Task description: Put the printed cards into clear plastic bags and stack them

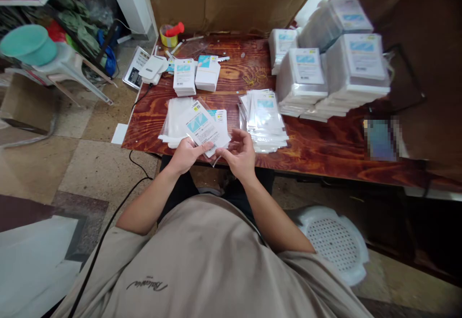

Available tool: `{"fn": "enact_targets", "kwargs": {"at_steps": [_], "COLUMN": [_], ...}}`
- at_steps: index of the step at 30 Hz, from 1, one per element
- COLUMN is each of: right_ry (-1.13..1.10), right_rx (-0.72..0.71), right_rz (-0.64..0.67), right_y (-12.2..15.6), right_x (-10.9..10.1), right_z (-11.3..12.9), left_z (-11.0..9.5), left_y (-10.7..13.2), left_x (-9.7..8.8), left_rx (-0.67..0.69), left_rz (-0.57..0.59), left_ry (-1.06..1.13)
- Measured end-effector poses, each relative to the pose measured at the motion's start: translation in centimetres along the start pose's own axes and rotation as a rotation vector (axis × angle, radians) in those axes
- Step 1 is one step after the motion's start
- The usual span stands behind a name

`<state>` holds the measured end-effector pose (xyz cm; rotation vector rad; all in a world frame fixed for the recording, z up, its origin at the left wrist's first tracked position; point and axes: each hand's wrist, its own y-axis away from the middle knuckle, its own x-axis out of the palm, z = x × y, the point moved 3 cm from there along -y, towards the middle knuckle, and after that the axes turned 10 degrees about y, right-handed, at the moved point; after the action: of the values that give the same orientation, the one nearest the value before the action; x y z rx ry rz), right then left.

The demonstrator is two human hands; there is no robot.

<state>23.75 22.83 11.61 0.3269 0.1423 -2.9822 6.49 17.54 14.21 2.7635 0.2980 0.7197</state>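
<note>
My left hand (187, 156) pinches the lower left of a printed card in a clear plastic sleeve (202, 124), tilted above the table's front edge. At the sleeve's lower right corner, my right hand (238, 153) has thumb and fingers closed on its edge. Behind the sleeve lie more printed cards (221, 117), partly hidden. A pile of clear empty sleeves (176, 116) rests to the left of the held card. To the right of my hands is a loose pile of sleeved cards (265, 120).
Tall stacks of sleeved cards (363, 63) stand at the right rear. Two small card stacks (185, 80) sit behind my hands, near a tape roll (169, 36) and a white device (153, 69). A stool (332, 241) is below the table, right.
</note>
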Motion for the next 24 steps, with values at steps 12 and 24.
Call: {"fn": "enact_targets", "kwargs": {"at_steps": [12, 24], "right_ry": [0.234, 0.974], "right_rx": [0.025, -0.609], "right_rz": [-0.275, 0.323], "right_y": [-6.8, -6.2], "right_x": [-7.5, -1.3], "right_z": [-1.2, 1.3], "left_z": [-3.7, -6.9], "left_y": [-3.3, -7.3], "left_x": [-3.1, -10.4], "left_rx": [0.342, 0.133], "left_rz": [-0.391, -0.651], "left_ry": [-0.83, -1.175]}}
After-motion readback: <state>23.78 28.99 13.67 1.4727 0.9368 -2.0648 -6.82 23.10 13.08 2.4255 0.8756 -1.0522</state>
